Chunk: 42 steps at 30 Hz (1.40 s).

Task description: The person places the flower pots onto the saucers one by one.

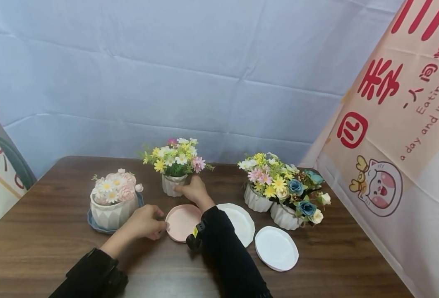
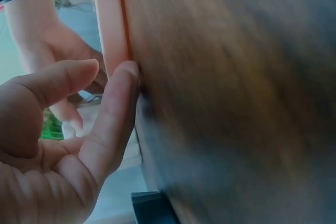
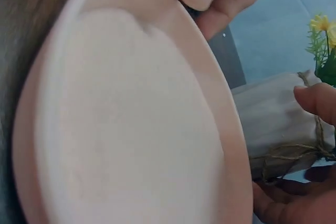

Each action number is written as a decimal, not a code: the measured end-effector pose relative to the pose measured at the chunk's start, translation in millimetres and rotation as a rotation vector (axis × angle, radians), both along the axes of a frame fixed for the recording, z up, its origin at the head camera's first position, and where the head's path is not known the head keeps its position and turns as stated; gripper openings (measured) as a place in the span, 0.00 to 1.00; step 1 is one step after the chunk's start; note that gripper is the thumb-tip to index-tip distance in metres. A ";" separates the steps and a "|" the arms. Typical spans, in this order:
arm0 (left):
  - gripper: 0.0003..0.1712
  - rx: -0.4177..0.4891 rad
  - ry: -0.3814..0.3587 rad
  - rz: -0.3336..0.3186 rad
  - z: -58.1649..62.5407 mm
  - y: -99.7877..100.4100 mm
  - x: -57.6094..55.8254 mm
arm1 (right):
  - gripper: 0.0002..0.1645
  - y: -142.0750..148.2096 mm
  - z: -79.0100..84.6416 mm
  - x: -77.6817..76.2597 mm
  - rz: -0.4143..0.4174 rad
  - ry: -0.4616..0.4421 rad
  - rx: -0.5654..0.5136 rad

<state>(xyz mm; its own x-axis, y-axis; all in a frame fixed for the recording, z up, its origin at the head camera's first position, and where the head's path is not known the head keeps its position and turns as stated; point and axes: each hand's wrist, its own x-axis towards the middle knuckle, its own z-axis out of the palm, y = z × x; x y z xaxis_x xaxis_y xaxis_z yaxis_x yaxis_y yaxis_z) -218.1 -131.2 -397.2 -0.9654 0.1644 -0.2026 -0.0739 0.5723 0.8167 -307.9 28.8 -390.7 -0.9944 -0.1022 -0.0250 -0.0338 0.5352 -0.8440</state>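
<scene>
My right hand [image 1: 195, 191] grips a white pot [image 1: 170, 185] of yellow, white and pink artificial flowers [image 1: 176, 158] near the table's back. In the right wrist view, the thumb lies on one side of this twine-tied pot [image 3: 278, 121] and the fingers on the other. To the front left, my left hand [image 1: 146, 222] touches the left rim of a pink saucer [image 1: 180, 221]. In the left wrist view the index fingertip [image 2: 128, 72] meets the saucer's edge [image 2: 110, 19], with the thumb beside it. My right sleeve hides part of the saucer.
At left, a white pot [image 1: 111, 212] of pink flowers stands on a blue saucer [image 1: 94, 224]. Two white saucers lie to the right, one larger [image 1: 241, 221] and one smaller [image 1: 277, 248]. Behind them stand two more flower pots, one mixed [image 1: 256, 200], one with blue roses [image 1: 284, 215].
</scene>
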 end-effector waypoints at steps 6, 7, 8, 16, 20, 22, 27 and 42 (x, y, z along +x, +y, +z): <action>0.19 0.038 -0.028 0.010 0.1 2.4 -1.4 | 0.43 -1.1 -0.9 -3.7 -0.027 0.003 -0.046; 0.18 0.049 -0.036 0.015 0.0 3.1 -1.1 | 0.44 -0.8 -0.8 -3.9 -0.031 0.003 -0.035; 0.18 0.061 -0.043 0.019 0.0 3.7 -0.8 | 0.44 -0.2 -0.9 -4.5 -0.034 0.006 -0.021; 0.15 0.115 -0.076 0.054 -1.8 7.1 -2.5 | 0.46 1.5 3.5 -3.9 -0.024 0.009 0.021; 0.14 0.126 -0.069 0.055 -1.9 7.8 -2.3 | 0.45 0.4 4.5 -2.4 -0.023 0.009 0.020; 0.13 0.128 -0.064 0.055 -1.0 8.1 -2.2 | 0.45 0.1 4.8 -1.6 -0.025 0.010 0.023; 0.13 0.170 -0.031 0.046 3.6 8.0 -3.4 | 0.46 0.8 4.2 -1.3 -0.029 0.025 0.023; 0.13 0.074 0.012 0.034 16.7 -6.2 -1.4 | 0.46 1.0 -0.1 -4.8 -0.030 0.021 0.023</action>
